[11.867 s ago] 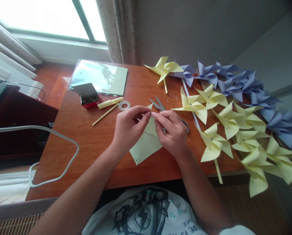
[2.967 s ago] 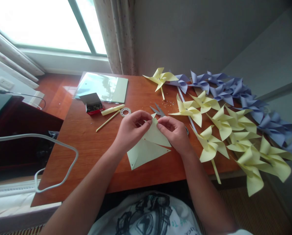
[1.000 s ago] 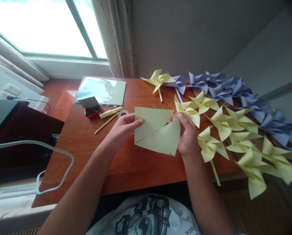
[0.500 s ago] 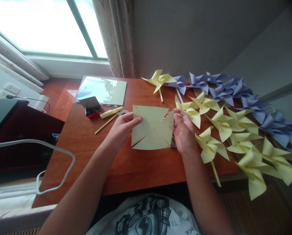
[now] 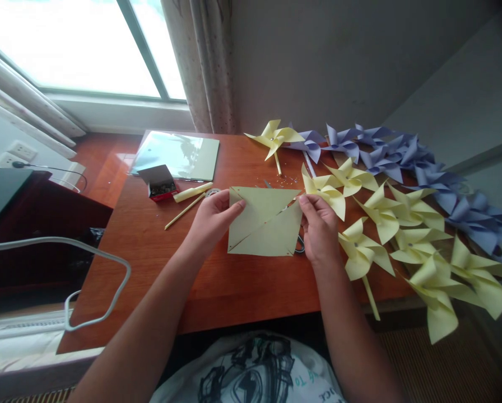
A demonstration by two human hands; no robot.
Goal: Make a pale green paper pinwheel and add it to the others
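Head view, landmark: the wooden table (image 5: 150, 240); every place below is read against it.
Paper square: the pale yellow paper square (image 5: 264, 223) is held just over the middle of the table, slit along its diagonals, with small holes at some corners.
Lie of the paper: it sits between the two hands, its top edge running left to right; neither hand is nearer, each has one side of it.
Left hand: the left hand (image 5: 212, 219) pinches the upper left corner, thumb on top, fingers closed on the sheet.
Right hand: the right hand (image 5: 318, 226) grips the right edge near the upper right corner, fingers closed on it.
Under the paper: the scissors (image 5: 298, 245) show only as a dark loop at the lower right corner.
Table's left part: a red pin box (image 5: 158, 182), a yellow stick (image 5: 186, 204) and a glossy sheet (image 5: 176, 155).
Table's right part: yellow pinwheels (image 5: 385, 215), with purple pinwheels (image 5: 423, 162) behind them.
Change from half a second ago: the flaps then gaped at the lower left; now the sheet lies flatter and closed.
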